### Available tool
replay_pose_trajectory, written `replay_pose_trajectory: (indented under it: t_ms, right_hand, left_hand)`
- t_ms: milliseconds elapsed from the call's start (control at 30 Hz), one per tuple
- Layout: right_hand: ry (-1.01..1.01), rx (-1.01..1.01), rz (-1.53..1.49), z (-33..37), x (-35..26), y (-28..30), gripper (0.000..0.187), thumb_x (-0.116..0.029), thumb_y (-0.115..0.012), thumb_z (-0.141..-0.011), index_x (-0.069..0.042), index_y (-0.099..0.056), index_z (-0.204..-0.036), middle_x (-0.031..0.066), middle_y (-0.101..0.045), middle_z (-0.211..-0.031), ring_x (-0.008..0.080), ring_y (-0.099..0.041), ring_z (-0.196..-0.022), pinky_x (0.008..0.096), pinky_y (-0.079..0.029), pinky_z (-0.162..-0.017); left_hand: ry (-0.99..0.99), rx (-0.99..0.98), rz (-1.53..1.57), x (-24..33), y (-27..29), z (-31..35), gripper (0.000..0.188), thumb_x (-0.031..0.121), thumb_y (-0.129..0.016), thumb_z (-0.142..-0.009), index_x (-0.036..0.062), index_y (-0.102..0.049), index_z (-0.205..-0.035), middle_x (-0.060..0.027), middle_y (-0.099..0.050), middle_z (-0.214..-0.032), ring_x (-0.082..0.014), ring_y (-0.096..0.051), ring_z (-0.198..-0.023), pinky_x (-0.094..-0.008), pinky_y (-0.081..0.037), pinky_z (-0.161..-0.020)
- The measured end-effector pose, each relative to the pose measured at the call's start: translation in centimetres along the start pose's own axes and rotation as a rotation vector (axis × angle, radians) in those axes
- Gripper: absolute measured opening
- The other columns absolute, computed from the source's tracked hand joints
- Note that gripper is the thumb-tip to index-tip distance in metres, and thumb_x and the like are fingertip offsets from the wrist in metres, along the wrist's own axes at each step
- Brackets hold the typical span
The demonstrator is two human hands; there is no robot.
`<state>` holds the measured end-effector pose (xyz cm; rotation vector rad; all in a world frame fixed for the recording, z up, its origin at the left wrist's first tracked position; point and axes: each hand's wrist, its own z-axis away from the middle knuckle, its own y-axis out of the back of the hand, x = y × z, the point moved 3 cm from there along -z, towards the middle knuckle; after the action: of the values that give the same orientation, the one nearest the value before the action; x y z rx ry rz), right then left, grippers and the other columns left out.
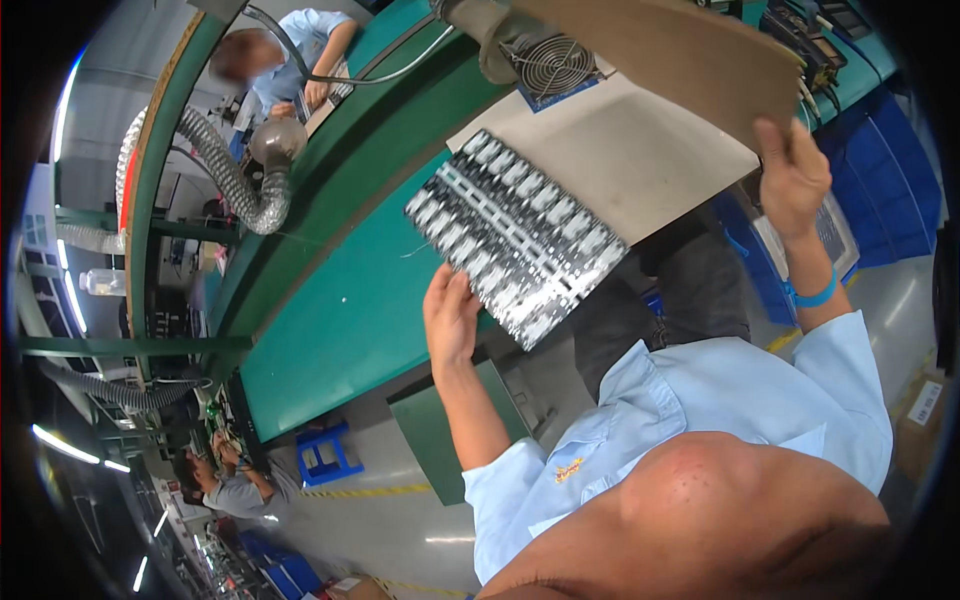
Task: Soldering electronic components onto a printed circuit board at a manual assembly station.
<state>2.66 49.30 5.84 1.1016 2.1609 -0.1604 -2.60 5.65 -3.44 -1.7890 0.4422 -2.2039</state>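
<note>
Light blue short-sleeved shirt (700, 400), small yellow embroidered mark on the chest, blue wristband (815, 296) on the right wrist

Bright, even workshop light fills the view, coming from ceiling strip lamps (65, 445) that glow white toward nine and eight o'clock. The metal-tabbed panel (518, 235) throws small glints, and the floor (400, 520) near six o'clock shows pale glare patches. Shadows are soft. Fisheye bending curves the green counter (340, 310) edge, and the rim falls to black (most heavily at the corners). Distant figures look soft.
</note>
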Motion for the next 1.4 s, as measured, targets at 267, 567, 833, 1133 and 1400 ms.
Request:
replay_pose_trajectory:
  t_ms: [267, 567, 833, 1133, 1400]
  right_hand:
    - [-0.190, 0.128, -0.374, -0.1, 1.7, 2.0, 0.026, -0.012, -0.059, -0.098, 0.003, -0.062, -0.120, 0.0093, -0.069, -0.114, 0.0127, -0.064, -0.098, 0.0206, -0.048, -0.089]
    - [-0.325, 0.117, -0.502, 0.4, 3.6, 2.3, 0.029, -0.019, -0.054, -0.101, -0.001, -0.061, -0.123, 0.0100, -0.067, -0.119, 0.0171, -0.065, -0.106, 0.0243, -0.049, -0.095]
    - [-0.340, 0.135, -0.474, 1.0, 4.1, 2.1, 0.028, -0.018, -0.061, -0.097, 0.000, -0.064, -0.119, 0.0092, -0.069, -0.114, 0.0129, -0.065, -0.100, 0.0209, -0.047, -0.092]
    - [-0.311, 0.109, -0.290, 1.2, 4.0, 2.4, 0.028, -0.024, -0.056, -0.100, -0.008, -0.063, -0.121, 0.0047, -0.069, -0.114, 0.0173, -0.066, -0.104, 0.0294, -0.049, -0.097]
    - [-0.294, 0.093, -0.290, 1.1, 4.6, 2.8, 0.026, -0.025, -0.056, -0.099, -0.008, -0.064, -0.118, 0.0039, -0.069, -0.113, 0.0170, -0.066, -0.103, 0.0298, -0.049, -0.096]
  left_hand:
    - [0.067, -0.045, 0.003, -3.1, -0.7, -5.0, 0.022, 0.006, -0.062, -0.094, 0.0040, -0.054, -0.114, -0.0042, -0.062, -0.087, -0.0073, -0.056, -0.069, -0.0203, -0.050, -0.060]
    - [0.109, -0.023, -0.070, -3.3, -2.0, -6.4, 0.023, 0.006, -0.062, -0.094, 0.0006, -0.054, -0.114, -0.0048, -0.062, -0.085, -0.0078, -0.057, -0.068, -0.0201, -0.052, -0.059]
    - [0.139, 0.003, -0.157, -2.7, -2.3, -6.5, 0.024, 0.006, -0.063, -0.093, -0.0025, -0.054, -0.114, -0.0054, -0.061, -0.083, -0.0083, -0.058, -0.066, -0.0200, -0.054, -0.058]
    - [0.104, -0.013, -0.397, 0.0, -3.9, -6.0, 0.033, 0.005, -0.065, -0.092, -0.0101, -0.051, -0.117, -0.0097, -0.063, -0.083, -0.0119, -0.061, -0.066, -0.0214, -0.055, -0.059]
    - [0.090, -0.027, -0.573, 1.1, -4.9, -6.5, 0.035, 0.003, -0.068, -0.089, -0.0121, -0.049, -0.115, -0.0107, -0.063, -0.076, -0.0142, -0.062, -0.062, -0.0223, -0.055, -0.058]
